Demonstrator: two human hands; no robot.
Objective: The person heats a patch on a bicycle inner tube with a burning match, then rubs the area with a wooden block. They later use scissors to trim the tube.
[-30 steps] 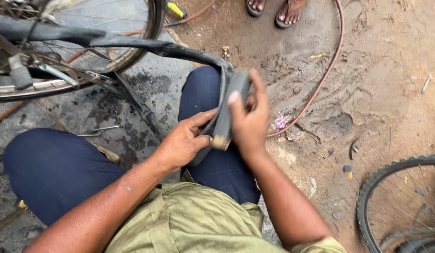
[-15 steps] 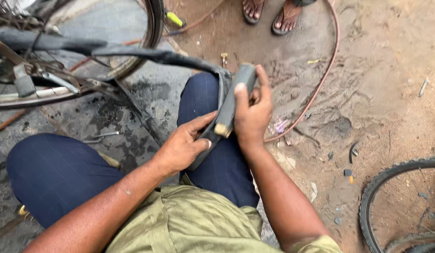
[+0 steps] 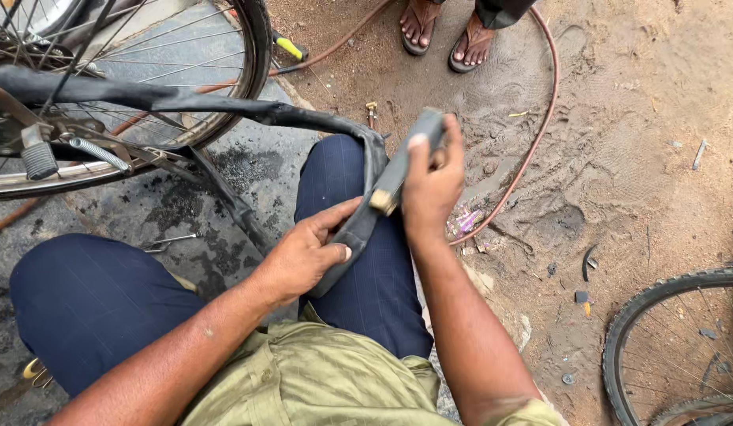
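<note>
One black inner tube (image 3: 224, 106) drapes over the knee; the left hand (image 3: 307, 252) pinches its fold, the right hand (image 3: 431, 185) grips one grey block (image 3: 398, 170). Two bicycle wheels, two sandalled feet (image 3: 449, 28) nearby.

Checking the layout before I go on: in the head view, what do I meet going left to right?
Bicycle pedal → left hand on the black inner tube → right hand holding a grey block → red hose → tyre at the right edge.
</note>
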